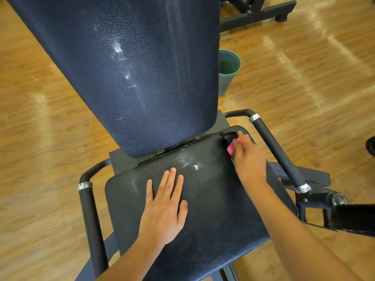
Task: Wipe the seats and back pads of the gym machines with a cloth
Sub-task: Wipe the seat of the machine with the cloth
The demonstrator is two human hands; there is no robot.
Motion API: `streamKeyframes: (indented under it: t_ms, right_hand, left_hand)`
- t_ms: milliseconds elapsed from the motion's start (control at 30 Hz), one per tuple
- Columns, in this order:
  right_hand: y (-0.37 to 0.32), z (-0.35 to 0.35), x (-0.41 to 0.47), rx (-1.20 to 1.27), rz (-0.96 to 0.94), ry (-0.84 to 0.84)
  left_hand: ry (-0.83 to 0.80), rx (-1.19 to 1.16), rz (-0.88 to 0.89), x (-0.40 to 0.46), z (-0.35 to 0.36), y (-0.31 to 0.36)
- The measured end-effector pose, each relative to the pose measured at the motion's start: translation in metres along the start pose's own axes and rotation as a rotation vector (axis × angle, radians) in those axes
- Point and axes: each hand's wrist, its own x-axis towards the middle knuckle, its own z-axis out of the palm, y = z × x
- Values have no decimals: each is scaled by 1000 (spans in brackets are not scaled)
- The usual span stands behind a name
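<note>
The left hand (164, 207) is laid flat on the middle of the seat (213, 220), fingers straight and close together, holding nothing. The right hand (248, 157) is curled around a pink spray bottle (231, 146) with a black nozzle, held over the seat's far right corner. White spray droplets are seen on the seat and on the back pad (132, 67) rising behind it. Black handles (278, 153) flank the seat. A green bucket (228, 69) stands on the wooden floor (304, 78) behind the pad. No cloth can be made out.
</note>
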Motion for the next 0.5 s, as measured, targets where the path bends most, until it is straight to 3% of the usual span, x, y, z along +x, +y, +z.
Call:
streamKeyframes:
  t_ms: [67, 167, 300, 400, 500]
  right_hand:
    - [-11, 7, -4, -114, 61, -8]
    - [-30, 31, -39, -280, -104, -58]
    - [-29, 31, -63, -179, -287, -119]
    - [-25, 8, -44, 9, -110, -148]
    - [-23, -8, -4, 281, 225, 117]
  left_hand:
    - [-3, -3, -2, 0, -1, 0]
    - [0, -7, -5, 0, -1, 0]
    - [8, -16, -6, 0, 0, 0]
    - [3, -14, -6, 1, 0, 0]
    - [2, -15, -2, 0, 0, 0]
